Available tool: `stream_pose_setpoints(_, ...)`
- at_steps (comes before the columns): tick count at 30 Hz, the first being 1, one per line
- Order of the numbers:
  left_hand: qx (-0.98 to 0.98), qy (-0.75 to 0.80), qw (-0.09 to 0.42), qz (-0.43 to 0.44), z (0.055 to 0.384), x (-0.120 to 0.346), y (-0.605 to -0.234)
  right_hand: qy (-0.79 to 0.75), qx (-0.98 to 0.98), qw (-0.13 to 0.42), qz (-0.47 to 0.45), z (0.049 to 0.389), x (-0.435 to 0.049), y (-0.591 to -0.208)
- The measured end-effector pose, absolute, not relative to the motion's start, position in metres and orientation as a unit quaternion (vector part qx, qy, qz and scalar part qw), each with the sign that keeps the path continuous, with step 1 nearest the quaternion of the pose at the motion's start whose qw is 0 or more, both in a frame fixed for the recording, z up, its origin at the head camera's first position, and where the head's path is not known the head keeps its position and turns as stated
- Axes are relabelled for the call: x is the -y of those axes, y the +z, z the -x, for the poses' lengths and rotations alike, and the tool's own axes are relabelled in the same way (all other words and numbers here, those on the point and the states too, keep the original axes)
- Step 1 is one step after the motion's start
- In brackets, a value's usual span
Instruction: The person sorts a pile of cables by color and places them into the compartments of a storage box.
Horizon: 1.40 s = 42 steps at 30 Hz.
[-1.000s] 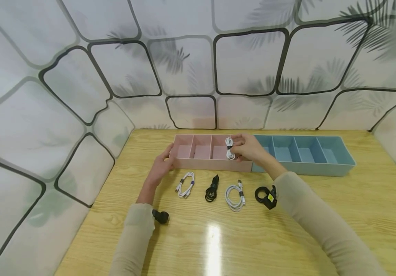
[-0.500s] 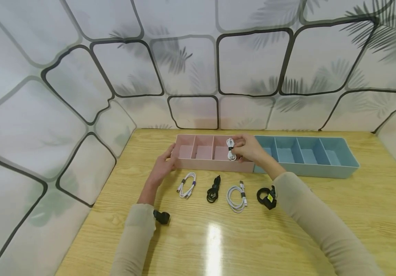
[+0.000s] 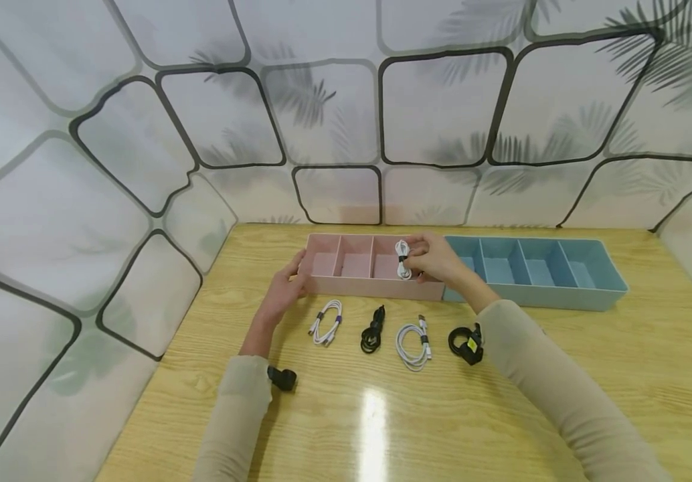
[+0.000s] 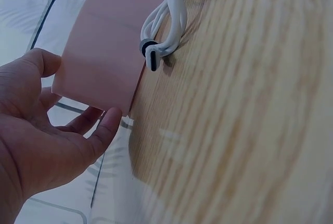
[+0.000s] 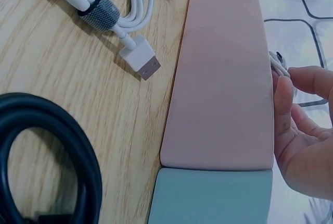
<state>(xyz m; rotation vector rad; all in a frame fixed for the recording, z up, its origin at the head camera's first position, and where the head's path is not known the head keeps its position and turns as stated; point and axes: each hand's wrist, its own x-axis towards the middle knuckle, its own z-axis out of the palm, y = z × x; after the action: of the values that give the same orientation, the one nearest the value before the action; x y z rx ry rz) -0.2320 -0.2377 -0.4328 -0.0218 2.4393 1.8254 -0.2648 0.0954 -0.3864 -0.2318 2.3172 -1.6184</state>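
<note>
Wood tbl: pink box, blue box at back; 2 wht cables, 2 blk cables in frnt.

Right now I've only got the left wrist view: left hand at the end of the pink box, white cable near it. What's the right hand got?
Observer: The right hand pinches a white cable bundle tied with a dark band.
Operator: What's past the right end of the pink box?
Observer: A blue box, lined up end to end with it.
Operator: Any black cables on the table?
Observer: Two in front of the boxes: a tied black cable and, further right, a thick black coil.
</note>
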Motion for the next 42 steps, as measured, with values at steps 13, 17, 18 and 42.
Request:
stream_pose_setpoints(13,-0.808,0.586,0.055,-0.005,0.213,0.228,-0.404,-0.569,-0.803,0.163,0.069,0.263,-0.098,-0.386)
stream_pose_setpoints(17,-0.804,0.592,0.058,-0.002,0.215,0.229,-0.406,-0.571,-0.801,0.164,0.070,0.263,-0.099,-0.387)
stream_pose_setpoints(18,-0.803,0.593,0.059,-0.002,0.215,0.229,-0.406,-0.571,-0.801,0.164,0.071,0.263,-0.099,-0.388)
stream_pose_setpoints(42,-0.812,0.583,0.032,0.004,0.233,0.237,-0.438,-0.587,-0.790,0.164,0.070,0.266,-0.104,-0.389)
